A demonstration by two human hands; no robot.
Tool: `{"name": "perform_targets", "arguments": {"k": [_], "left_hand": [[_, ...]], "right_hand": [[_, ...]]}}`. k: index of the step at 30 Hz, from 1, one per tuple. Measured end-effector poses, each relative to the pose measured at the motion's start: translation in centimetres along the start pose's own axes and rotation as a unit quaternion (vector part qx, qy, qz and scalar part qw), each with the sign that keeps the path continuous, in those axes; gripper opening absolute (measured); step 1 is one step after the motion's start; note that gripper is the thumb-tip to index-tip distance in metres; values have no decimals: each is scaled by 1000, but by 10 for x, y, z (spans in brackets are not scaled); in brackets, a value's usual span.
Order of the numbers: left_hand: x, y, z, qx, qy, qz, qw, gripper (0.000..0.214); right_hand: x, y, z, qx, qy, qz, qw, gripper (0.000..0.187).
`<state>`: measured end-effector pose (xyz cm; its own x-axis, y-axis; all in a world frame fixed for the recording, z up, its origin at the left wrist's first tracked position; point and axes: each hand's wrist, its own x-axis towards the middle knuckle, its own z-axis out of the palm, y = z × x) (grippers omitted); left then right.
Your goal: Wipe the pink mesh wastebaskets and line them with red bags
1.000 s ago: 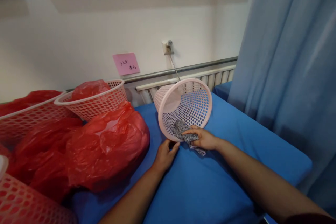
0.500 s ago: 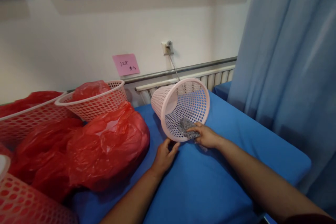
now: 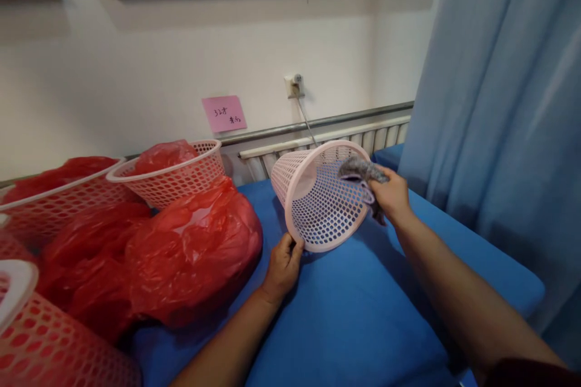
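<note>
Handwritten "32" on pink paper [image 3: 224, 114], rest unclear.

Pale wall [image 3: 149, 60], radiator [image 3: 390, 135], blue curtain [image 3: 494, 121]

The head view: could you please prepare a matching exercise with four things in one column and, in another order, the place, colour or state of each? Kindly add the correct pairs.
Column one:
1. cloth
2. left hand
3. note
4. curtain

Column two:
A. on the wall
B. held in the right hand
C. blue and hanging
D. holding the tipped basket by its rim

Pairs: 1-B, 2-D, 3-A, 4-C
</note>
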<state>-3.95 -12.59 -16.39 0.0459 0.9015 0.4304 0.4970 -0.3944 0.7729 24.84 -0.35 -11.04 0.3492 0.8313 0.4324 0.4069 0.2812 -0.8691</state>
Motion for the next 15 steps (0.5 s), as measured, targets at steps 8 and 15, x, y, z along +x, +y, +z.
{"name": "perform_targets", "arguments": {"k": [8,15], "left_hand": [[0,1,-1,0,-15,14,1000,30],[-6,-2,-3,4,0,20,1000,31]], "right_hand": [[-49,-102,40,180,-196,-156,951,47],[-120,-24,41,-31,-421,-147,894,50]]}}
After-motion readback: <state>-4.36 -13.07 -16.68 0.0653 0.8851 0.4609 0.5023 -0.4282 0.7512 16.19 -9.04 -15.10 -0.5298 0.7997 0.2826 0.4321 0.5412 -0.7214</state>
